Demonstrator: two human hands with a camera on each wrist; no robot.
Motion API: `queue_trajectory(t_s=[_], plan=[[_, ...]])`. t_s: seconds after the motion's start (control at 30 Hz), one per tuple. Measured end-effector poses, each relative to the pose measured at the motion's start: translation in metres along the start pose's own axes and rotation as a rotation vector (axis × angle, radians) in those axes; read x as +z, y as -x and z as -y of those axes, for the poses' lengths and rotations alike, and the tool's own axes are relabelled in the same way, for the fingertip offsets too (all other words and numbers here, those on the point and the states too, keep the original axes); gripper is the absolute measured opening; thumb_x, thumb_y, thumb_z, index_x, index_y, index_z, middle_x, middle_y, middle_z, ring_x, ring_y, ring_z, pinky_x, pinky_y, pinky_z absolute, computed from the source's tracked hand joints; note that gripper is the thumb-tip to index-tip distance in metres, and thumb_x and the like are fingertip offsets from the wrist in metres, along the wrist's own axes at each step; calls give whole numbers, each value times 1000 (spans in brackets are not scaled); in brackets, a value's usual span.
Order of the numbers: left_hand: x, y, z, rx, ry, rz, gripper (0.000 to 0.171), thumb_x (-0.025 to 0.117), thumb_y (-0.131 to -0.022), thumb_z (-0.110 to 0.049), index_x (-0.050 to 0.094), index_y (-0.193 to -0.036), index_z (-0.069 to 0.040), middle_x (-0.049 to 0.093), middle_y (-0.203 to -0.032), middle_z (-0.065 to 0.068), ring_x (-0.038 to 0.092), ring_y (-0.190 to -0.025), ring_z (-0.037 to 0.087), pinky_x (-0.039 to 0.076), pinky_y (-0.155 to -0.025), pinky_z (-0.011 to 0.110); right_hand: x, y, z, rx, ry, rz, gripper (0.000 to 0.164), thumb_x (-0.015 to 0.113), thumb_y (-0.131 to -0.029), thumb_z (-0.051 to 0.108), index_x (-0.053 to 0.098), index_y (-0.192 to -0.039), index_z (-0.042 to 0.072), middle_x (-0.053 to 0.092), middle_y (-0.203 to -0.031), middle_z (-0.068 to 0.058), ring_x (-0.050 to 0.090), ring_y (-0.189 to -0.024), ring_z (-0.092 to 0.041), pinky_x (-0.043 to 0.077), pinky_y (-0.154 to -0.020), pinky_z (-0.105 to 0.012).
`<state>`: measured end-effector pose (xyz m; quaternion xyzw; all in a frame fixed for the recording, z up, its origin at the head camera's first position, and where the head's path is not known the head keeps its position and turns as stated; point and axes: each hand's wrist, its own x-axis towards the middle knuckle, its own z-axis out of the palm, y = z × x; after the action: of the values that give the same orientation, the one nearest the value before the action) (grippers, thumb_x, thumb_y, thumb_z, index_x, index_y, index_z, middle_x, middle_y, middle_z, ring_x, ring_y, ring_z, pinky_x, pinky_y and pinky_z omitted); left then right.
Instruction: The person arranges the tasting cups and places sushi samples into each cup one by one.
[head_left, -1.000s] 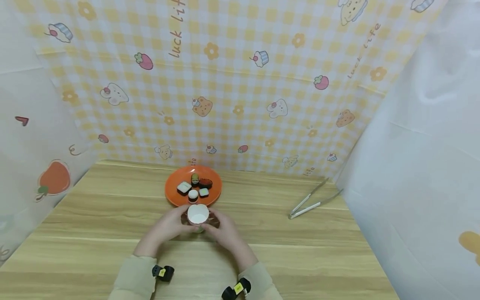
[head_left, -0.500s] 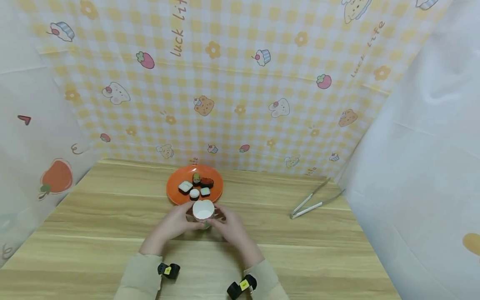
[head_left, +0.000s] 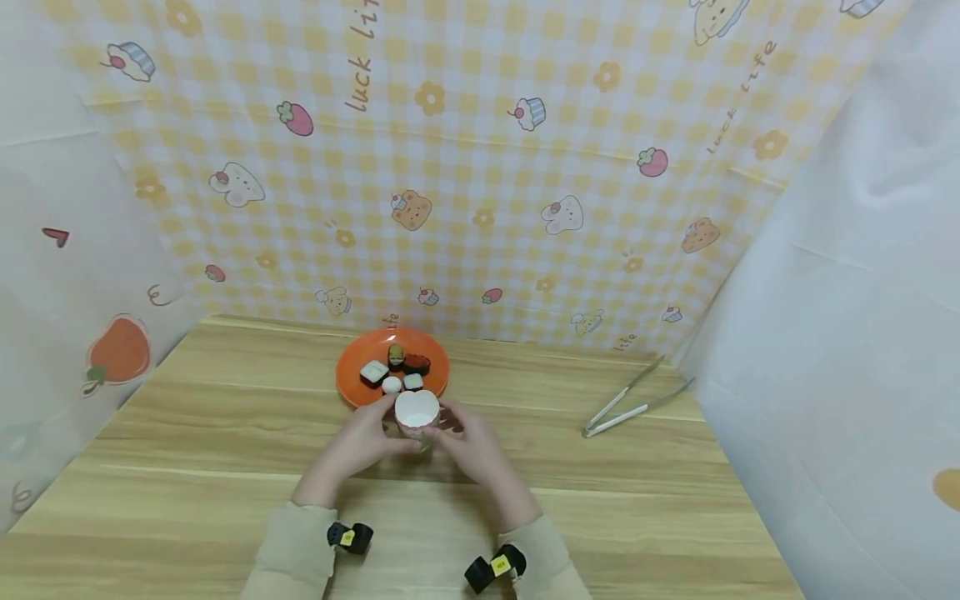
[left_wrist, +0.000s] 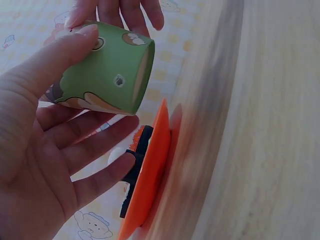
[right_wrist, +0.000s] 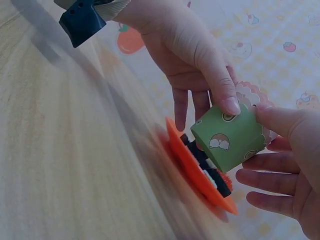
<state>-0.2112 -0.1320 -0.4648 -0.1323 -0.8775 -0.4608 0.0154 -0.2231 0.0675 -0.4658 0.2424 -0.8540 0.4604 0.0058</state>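
Both hands hold a small paper baking cup (head_left: 417, 410) between them, raised over the table. Its inside is white, its rim scalloped and pinkish, and its outside green (left_wrist: 107, 67) with cartoon animals. My left hand (head_left: 367, 437) grips the cup from the left, thumb on the near side and fingers round the far side. From the right, my right hand (head_left: 471, 442) grips it likewise, thumb against the green wall (right_wrist: 227, 137). Just beyond, an orange plate (head_left: 351, 360) bears several sushi pieces (head_left: 416, 364); the cup overlaps its near edge in the head view.
A pair of metal tongs (head_left: 618, 419) lies spread on the wooden table (head_left: 187, 433) at the right. A yellow checked cloth (head_left: 465, 167) hangs behind the table, with white sheets (head_left: 847, 350) along both sides.
Both hands have carried the cup a little to the right and slightly upward in the head view. The plate and tongs stay in place; the camera view has shifted slightly.
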Motion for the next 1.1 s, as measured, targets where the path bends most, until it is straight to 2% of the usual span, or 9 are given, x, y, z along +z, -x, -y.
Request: queue_trajectory(t_s=[0.2,0.47,0.6,0.83,1.0,1.1], plan=[[0,0,-6,-5,24,-15,88,79,-60,-47,43,-130,-8,54,-118,3,53,-97,16,46,-83,38,-6,1,4,-22,27,-1,53,59,-82,45,51,-126,17,62,-100,6,57,-93,-10,48,-77,-29],[2,-5,-12,-9,84,-13,82,79,-61,-46,45,-128,-13,54,-117,-1,53,-99,15,46,-84,37,-17,0,6,0,35,-4,55,58,-81,49,50,-126,19,60,-102,7,56,-94,-10,47,-80,-33],[4,-7,-15,-5,122,-9,76,80,-63,-39,47,-127,-13,55,-117,0,54,-100,16,47,-84,36,-24,0,7,-8,43,-16,55,58,-81,48,49,-128,19,60,-104,6,57,-94,-12,47,-81,-35],[8,-8,-13,6,125,-2,70,81,-63,-33,49,-123,-17,55,-115,-3,52,-100,15,47,-83,36,-34,4,10,-67,77,-50,49,59,-84,39,49,-128,18,61,-108,1,57,-95,-13,48,-81,-38],[8,-8,-11,15,108,-13,72,81,-63,-36,49,-124,-16,56,-114,-3,52,-101,15,46,-84,39,-39,7,13,-129,116,-69,37,61,-85,33,58,-118,17,60,-113,-1,56,-95,-14,50,-74,-34],[8,-8,-11,11,110,-6,72,81,-62,-36,49,-123,-17,56,-114,-4,52,-100,14,46,-84,39,-41,8,14,-172,142,-71,31,63,-84,29,62,-113,17,59,-114,0,55,-99,-15,50,-77,-32]])
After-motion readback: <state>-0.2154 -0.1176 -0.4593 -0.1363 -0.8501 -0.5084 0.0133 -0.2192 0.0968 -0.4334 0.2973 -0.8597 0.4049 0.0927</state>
